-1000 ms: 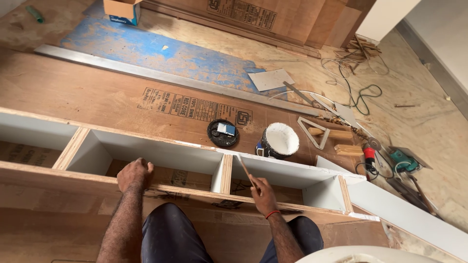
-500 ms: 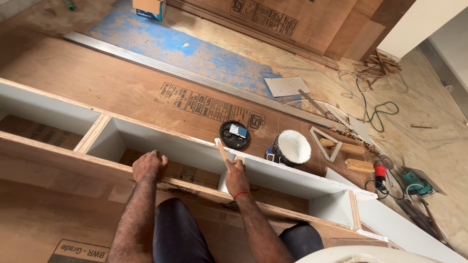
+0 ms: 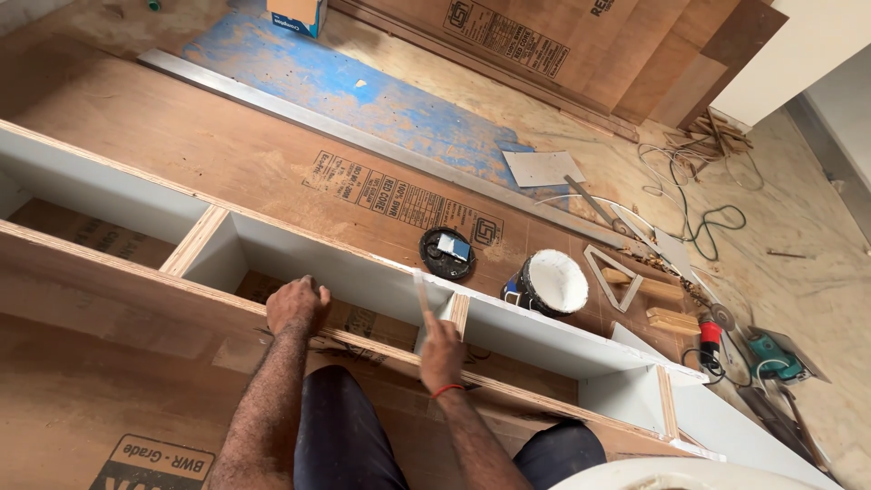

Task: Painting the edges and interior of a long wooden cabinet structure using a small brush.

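A long plywood cabinet frame (image 3: 118, 195) with white inner faces lies on its side across the floor, split by upright dividers. My left hand (image 3: 296, 304) grips the near top edge of the frame. My right hand (image 3: 441, 347) holds a thin flat wooden stick (image 3: 423, 295), its tip up beside the divider (image 3: 459, 313) in the middle of the frame. A red band is on my right wrist. My knees in dark trousers press against the frame's near side.
A white tub of paste (image 3: 548, 283) and a round black lid (image 3: 447, 253) sit just behind the frame. Power tools (image 3: 769, 357), cables (image 3: 706, 210), wood offcuts (image 3: 673, 318) and a metal strip (image 3: 299, 113) lie to the right and behind. Plywood sheets (image 3: 562, 45) lean at the back.
My right hand with the stick has moved left along the frame to the middle divider. My left hand stays on the frame's near edge. The view has shifted left.
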